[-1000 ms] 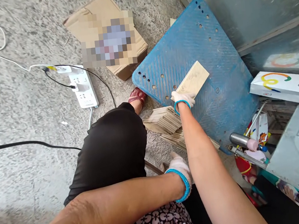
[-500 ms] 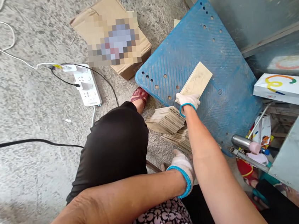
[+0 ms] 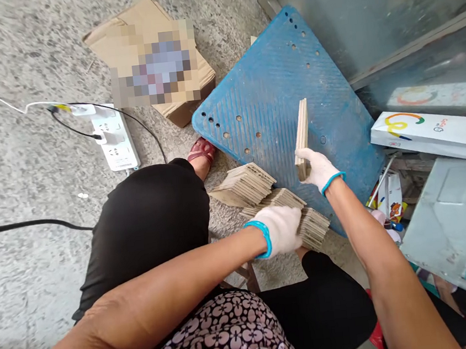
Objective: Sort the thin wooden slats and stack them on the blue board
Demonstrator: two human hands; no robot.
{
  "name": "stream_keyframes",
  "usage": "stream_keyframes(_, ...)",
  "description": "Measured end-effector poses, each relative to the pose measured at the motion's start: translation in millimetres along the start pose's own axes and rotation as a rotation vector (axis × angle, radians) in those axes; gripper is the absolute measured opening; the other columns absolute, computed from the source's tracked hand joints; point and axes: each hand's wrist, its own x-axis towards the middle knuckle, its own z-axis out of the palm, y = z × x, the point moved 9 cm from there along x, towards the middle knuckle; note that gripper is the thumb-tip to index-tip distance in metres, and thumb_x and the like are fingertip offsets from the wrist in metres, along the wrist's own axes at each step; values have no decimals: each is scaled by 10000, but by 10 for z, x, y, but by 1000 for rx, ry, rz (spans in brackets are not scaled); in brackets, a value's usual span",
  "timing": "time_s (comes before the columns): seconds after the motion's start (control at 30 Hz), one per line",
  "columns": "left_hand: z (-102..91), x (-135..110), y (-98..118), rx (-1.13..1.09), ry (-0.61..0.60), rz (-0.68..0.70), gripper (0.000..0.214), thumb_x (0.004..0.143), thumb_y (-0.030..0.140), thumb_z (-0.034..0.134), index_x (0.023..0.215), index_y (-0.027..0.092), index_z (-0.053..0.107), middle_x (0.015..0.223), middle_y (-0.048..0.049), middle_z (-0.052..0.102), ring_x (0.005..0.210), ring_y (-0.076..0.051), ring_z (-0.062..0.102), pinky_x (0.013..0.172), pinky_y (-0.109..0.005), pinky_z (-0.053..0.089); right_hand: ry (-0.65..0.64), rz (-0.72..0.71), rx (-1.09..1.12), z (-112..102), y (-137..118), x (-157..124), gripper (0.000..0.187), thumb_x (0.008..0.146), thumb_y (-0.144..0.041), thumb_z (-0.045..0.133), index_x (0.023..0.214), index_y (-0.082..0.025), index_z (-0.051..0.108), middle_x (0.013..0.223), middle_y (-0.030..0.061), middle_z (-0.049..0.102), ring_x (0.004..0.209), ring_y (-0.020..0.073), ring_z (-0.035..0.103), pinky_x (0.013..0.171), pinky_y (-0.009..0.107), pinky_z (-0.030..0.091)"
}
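My right hand (image 3: 319, 168), in a white knit glove with a blue cuff, grips a few thin pale boards (image 3: 302, 134) pressed together. They stand on edge over a blue ribbed plastic platform (image 3: 265, 88). My left hand (image 3: 282, 229), gloved the same way, is at the near stacks of boards, its fingers bent and slightly blurred. Whether they grip a board is hidden. One stack (image 3: 248, 184) leans in a slanted row beside the platform's near edge. Another stack (image 3: 314, 228) lies just right of my left fingers.
A cardboard box (image 3: 191, 98) with a blurred-out item on top is at the upper left. Left of my knee lies a power strip (image 3: 115, 142) with cables. On the right are a white printed box (image 3: 432, 134) and a grey metal surface (image 3: 437, 214).
My right hand has moved right and lifted the boards from lying flat to standing on edge. My left hand has moved forward to the stacks. The whole view has shifted a little.
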Motion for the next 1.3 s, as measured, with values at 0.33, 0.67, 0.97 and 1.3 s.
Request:
stream_keyframes(0.33, -495, 205, -458, -734, 408, -289, 493, 875, 651, 437, 1013, 208, 604, 995, -74, 676, 897, -240, 627, 716, -328, 494, -320, -197, 447, 178, 326, -1089, 626, 855, -579, 293, 1167, -157, 634, 986, 143, 707, 1013, 314, 659, 787, 445, 572)
stream_keyframes(0.67, -542, 179, -299, -712, 293, -167, 575, 760, 694, 599, 963, 156, 608, 894, -73, 653, 753, -203, 593, 603, -285, 448, -270, -387, 508, 473, 942, -1611, 680, 649, -391, 695, 1287, -205, 550, 1215, 68, 660, 1142, 283, 613, 968, 393, 521)
stream_keyframes(0.97, -204, 46, -687, -532, 281, -403, 280, 799, 307, 605, 1033, 166, 667, 903, -45, 700, 784, -191, 654, 639, -248, 470, 80, -224, -127, 642, 1493, -1770, 984, 613, -410, 794, 1480, -226, 366, 1367, 107, 568, 1232, 294, 575, 1061, 433, 463)
stream_keyframes(1.3, -127, 6, -420, -460, 173, -139, 434, 745, 267, 629, 1172, 215, 680, 970, -6, 714, 853, -197, 662, 699, -236, 493, 266, -522, -153, -491, 967, -1623, 872, 748, -510, 716, 1474, -160, 383, 1495, 170, 439, 1344, 296, 481, 1120, 478, 408)
